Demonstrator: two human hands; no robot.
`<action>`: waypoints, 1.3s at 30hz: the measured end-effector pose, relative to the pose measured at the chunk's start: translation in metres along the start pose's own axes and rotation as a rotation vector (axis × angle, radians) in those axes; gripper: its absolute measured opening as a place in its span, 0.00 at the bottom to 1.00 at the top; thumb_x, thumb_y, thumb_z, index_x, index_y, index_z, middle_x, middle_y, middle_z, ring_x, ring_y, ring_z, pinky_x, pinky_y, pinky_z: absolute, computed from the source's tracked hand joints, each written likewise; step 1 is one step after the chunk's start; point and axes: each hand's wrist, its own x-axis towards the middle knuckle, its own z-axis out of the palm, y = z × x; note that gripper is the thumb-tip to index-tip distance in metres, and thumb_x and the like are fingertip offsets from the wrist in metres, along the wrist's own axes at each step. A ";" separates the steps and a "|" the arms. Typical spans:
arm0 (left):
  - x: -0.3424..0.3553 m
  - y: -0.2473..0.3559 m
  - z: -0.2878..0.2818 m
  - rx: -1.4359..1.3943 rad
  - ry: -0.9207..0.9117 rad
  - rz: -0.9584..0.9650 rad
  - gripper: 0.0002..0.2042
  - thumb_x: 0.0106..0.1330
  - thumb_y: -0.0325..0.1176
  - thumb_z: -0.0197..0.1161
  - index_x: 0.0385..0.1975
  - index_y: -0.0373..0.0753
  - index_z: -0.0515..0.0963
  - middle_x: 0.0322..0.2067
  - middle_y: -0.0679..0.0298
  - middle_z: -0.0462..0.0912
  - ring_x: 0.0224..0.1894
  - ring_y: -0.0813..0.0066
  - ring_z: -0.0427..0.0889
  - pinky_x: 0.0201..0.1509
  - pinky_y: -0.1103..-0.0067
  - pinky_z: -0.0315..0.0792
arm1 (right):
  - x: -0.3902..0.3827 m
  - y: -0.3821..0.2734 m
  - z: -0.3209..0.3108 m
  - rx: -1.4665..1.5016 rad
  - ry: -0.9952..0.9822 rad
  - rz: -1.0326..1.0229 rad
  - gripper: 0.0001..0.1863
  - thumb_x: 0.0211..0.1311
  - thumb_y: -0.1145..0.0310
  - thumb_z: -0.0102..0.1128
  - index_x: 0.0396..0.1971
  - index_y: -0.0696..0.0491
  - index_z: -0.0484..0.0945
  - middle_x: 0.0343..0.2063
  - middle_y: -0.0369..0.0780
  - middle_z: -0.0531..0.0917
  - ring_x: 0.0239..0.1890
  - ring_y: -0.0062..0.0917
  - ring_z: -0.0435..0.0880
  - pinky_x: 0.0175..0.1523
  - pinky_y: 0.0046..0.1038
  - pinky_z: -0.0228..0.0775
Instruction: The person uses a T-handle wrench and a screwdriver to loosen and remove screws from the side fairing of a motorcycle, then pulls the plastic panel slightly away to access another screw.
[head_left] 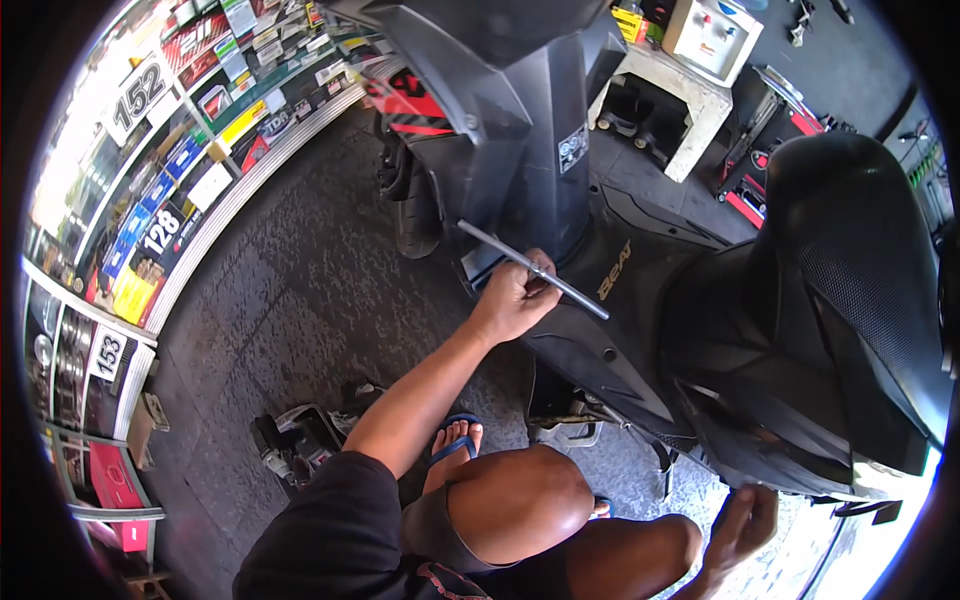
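Head view: black step-through scooter [715, 310] as landmark, seat [860, 235] over its rear, front wheel [415, 222] below the leg shield. Left hand [510, 300] just above the near edge of the scooter's footboard [640, 240], close behind the leg shield. Grip: closed on a slim silver metal rod [585, 304], pinched between thumb and bent fingers. Rod crosses the grip near its middle, both ends sticking out clear; one end points toward the scooter's front, the other tilts down over the near edge of the footboard. Whether the rod touches the bodywork, cannot tell. Right hand [745, 525] low beside the scooter's near flank, beneath the seat section; fingers bent, whether they hold or touch anything there cannot be told. Person's bare knees up on the near side of the scooter; a foot in a blue flip-flop [436, 455] on the floor there. Well forward of that foot, on the scooter's near side, a dark mechanical assembly [300, 445] with metal parts lies on the floor. Ahead of the scooter, a curved glass display case [225, 185] packed with boxed goods. On the scooter's far side, a worn white table [690, 95] and a red tool trolley [745, 205].
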 end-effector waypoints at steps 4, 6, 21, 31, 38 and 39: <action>-0.014 -0.019 -0.005 0.009 0.135 -0.016 0.09 0.67 0.28 0.62 0.25 0.36 0.72 0.18 0.70 0.67 0.23 0.84 0.66 0.27 0.78 0.61 | 0.077 -0.118 0.094 0.081 -0.464 -0.322 0.12 0.56 0.73 0.68 0.39 0.60 0.81 0.33 0.48 0.84 0.35 0.43 0.84 0.41 0.34 0.76; -0.010 -0.018 0.002 0.169 0.157 -0.027 0.12 0.69 0.31 0.61 0.25 0.33 0.73 0.17 0.57 0.74 0.21 0.65 0.76 0.28 0.71 0.66 | 0.107 -0.136 0.151 -0.038 -0.480 -0.591 0.22 0.59 0.63 0.69 0.51 0.59 0.79 0.42 0.51 0.83 0.47 0.48 0.81 0.54 0.43 0.73; -0.018 -0.053 0.018 0.278 0.406 -0.058 0.11 0.68 0.39 0.63 0.29 0.38 0.77 0.21 0.48 0.81 0.26 0.44 0.83 0.29 0.55 0.75 | 0.138 -0.180 0.249 -0.271 -0.663 -0.993 0.18 0.65 0.66 0.58 0.48 0.63 0.77 0.38 0.54 0.81 0.32 0.44 0.86 0.40 0.47 0.78; -0.016 -0.052 0.016 0.344 0.367 -0.018 0.11 0.69 0.38 0.63 0.27 0.39 0.77 0.19 0.51 0.80 0.25 0.46 0.82 0.28 0.57 0.74 | 0.165 -0.208 0.264 -0.615 -0.988 -0.506 0.23 0.68 0.50 0.57 0.23 0.53 0.87 0.20 0.45 0.84 0.33 0.40 0.87 0.44 0.42 0.77; -0.014 -0.048 0.015 0.328 0.374 -0.043 0.10 0.67 0.37 0.65 0.27 0.38 0.76 0.21 0.52 0.81 0.25 0.48 0.82 0.29 0.59 0.76 | 0.169 -0.192 0.280 -0.409 -1.045 -0.239 0.27 0.70 0.49 0.51 0.21 0.54 0.85 0.18 0.44 0.84 0.31 0.39 0.88 0.42 0.40 0.77; -0.013 -0.050 0.016 0.330 0.379 -0.044 0.10 0.67 0.37 0.65 0.27 0.38 0.76 0.21 0.52 0.81 0.25 0.48 0.82 0.29 0.59 0.76 | 0.168 -0.193 0.282 -0.379 -1.030 -0.269 0.28 0.71 0.49 0.50 0.20 0.56 0.84 0.17 0.44 0.84 0.28 0.38 0.88 0.40 0.39 0.77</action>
